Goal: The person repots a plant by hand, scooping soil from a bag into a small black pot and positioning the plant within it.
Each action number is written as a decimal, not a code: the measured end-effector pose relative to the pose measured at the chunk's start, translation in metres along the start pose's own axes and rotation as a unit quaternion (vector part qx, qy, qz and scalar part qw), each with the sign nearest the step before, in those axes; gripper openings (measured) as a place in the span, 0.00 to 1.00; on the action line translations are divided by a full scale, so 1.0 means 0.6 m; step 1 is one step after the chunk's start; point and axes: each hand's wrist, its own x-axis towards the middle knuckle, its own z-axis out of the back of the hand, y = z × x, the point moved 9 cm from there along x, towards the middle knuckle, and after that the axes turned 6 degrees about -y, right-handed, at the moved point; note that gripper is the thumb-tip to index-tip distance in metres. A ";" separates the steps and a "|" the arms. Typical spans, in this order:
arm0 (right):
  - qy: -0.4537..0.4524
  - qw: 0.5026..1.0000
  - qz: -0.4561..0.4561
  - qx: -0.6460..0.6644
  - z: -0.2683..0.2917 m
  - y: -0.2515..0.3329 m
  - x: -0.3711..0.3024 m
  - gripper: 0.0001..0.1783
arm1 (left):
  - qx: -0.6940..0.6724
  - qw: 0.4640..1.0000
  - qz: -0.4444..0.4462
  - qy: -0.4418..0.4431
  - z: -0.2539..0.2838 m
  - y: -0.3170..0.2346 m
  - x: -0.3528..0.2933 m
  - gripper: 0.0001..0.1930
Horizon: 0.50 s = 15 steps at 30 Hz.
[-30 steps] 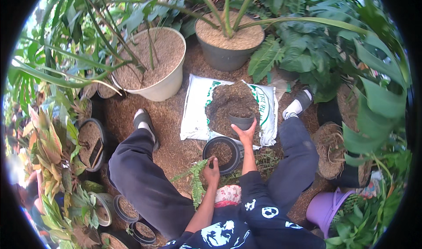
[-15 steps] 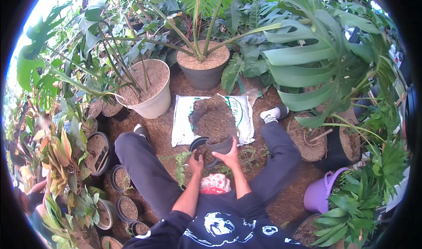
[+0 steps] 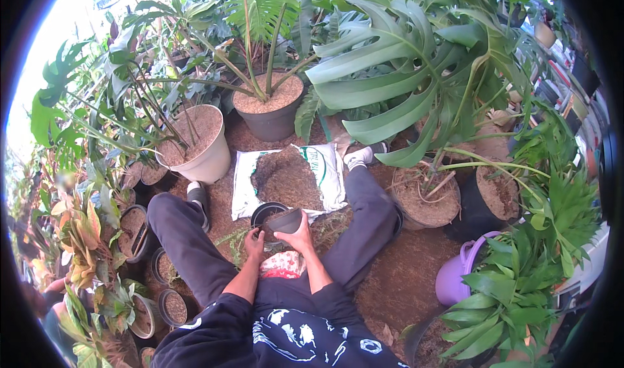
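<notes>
My right hand (image 3: 299, 236) grips a dark grey plant pot (image 3: 286, 222), which is tilted to the left with soil at its mouth. Just behind and left of it stands a black pot (image 3: 257, 213), partly hidden by the grey one. My left hand (image 3: 254, 244) is closed at the near side of the black pot, its fingers curled and partly hidden. Beyond both pots, a heap of dark soil (image 3: 287, 181) lies on a white printed bag (image 3: 331, 176). Cut or loose fern fronds (image 3: 231, 239) lie left of my hands.
My legs stretch out on both sides of the bag. A white pot (image 3: 211, 153) and a large grey pot (image 3: 270, 122) with tall plants stand at the back. Broad split leaves (image 3: 390, 88) overhang the right. A purple bucket (image 3: 455, 280) and several small soil-filled pots line the sides.
The view has shifted, so the scene sits further left. The grey pot has come down from over the soil heap's near edge and tilts more toward the black pot.
</notes>
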 end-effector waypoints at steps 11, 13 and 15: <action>-0.034 0.999 -0.026 0.024 0.019 -0.026 0.022 0.68 | -0.149 0.978 0.137 -0.047 -0.011 0.033 0.043 0.21; -0.020 0.999 -0.037 0.026 0.010 -0.023 0.020 0.68 | -0.124 0.975 0.166 -0.079 0.007 0.047 0.057 0.20; -0.012 0.999 -0.052 -0.005 0.019 -0.027 0.013 0.69 | -0.201 0.954 0.201 -0.092 -0.004 0.070 0.050 0.18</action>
